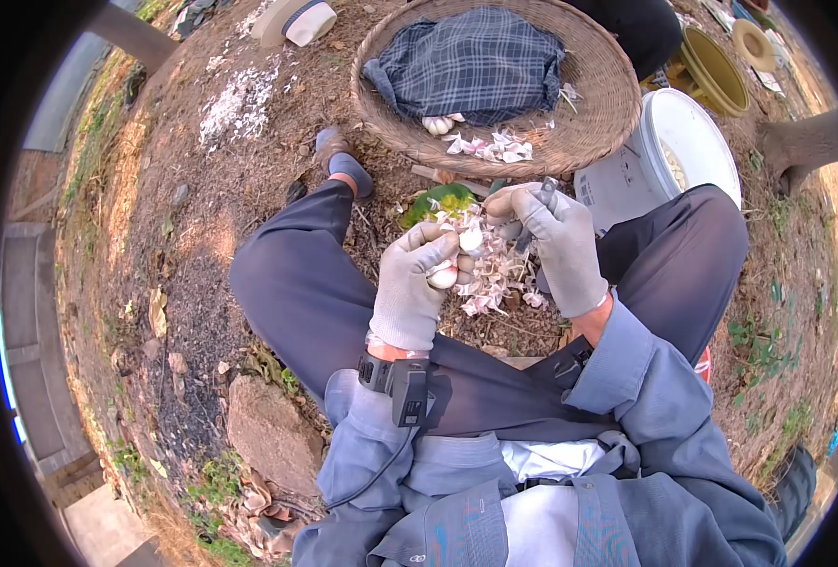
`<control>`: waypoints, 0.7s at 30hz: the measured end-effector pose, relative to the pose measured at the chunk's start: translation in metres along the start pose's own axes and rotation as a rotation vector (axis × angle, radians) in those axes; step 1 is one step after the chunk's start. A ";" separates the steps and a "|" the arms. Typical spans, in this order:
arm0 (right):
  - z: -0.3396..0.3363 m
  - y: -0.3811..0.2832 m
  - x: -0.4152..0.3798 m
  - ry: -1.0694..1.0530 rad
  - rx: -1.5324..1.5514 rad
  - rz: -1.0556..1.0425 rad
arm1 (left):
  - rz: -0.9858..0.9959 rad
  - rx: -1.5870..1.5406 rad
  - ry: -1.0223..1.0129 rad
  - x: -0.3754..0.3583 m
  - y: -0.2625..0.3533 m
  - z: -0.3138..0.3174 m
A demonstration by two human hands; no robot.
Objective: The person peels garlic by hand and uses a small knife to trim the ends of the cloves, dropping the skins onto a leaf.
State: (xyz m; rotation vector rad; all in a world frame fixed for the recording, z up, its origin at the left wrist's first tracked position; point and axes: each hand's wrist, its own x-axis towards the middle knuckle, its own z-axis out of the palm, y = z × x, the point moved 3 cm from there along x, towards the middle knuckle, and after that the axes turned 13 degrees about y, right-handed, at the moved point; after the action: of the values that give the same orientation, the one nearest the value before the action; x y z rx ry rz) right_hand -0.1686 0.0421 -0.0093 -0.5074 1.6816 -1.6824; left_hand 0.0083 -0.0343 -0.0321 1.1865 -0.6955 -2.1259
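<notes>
My left hand (414, 279), in a pale glove, is closed around garlic cloves (444, 277), with a white clove (471, 238) at its fingertips. My right hand (556, 241), also gloved, has its fingers wrapped around a small dark tool (546, 196), probably a knife. Its thumb and fingertips are close to the garlic at the left fingertips. Below both hands, garlic skins (499, 274) lie scattered on the ground between my legs. A green leaf (430, 204) lies just beyond the left hand.
A wide woven basket (608, 118) ahead holds a checked cloth (476, 61) and garlic. To its right stand a white bucket (627, 170) and a yellow bucket (714, 71). A large stone (273, 433) lies left of my lap. Part of another person (638, 33) shows behind the basket.
</notes>
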 end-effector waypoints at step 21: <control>0.008 0.011 -0.005 -0.220 0.187 0.344 | 0.012 0.120 -0.086 -0.005 0.002 0.008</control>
State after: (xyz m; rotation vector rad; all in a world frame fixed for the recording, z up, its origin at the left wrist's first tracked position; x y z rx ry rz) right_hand -0.1575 0.0413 -0.0184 -0.2825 1.3497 -1.4563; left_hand 0.0040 -0.0307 -0.0236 1.1555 -0.8766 -2.1613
